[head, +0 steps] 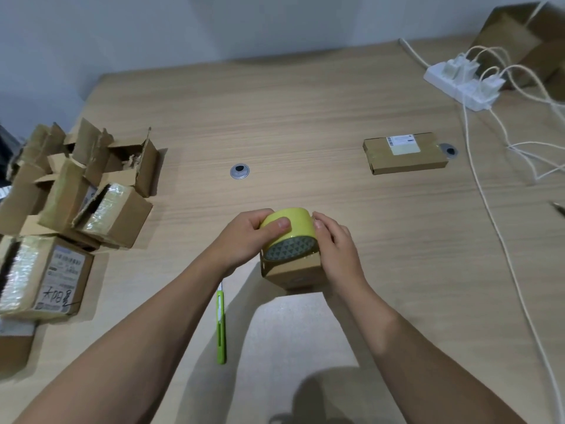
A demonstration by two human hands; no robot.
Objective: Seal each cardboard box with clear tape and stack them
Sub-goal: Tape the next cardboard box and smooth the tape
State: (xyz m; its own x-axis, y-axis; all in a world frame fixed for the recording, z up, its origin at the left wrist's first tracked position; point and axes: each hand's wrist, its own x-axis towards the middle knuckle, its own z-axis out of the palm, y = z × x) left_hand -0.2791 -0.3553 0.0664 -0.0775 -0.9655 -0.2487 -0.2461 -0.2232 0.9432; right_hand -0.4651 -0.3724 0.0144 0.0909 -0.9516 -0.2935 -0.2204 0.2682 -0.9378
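Observation:
A small cardboard box (293, 272) stands near the table's front middle. On top of it sits a yellowish roll of tape (289, 232), tilted so its patterned core faces me. My left hand (249, 237) grips the roll from the left, thumb across its outer face. My right hand (334, 252) holds the box's right side, with its fingertips touching the roll's right edge. A flat sealed box (403, 153) with a white label lies alone at the right.
A heap of opened and taped cardboard boxes (76, 197) crowds the table's left edge. A green utility knife (221, 325) lies under my left forearm. A white power strip (461, 84) with cables trails down the right side. Two round grommets (239, 171) are set in the tabletop.

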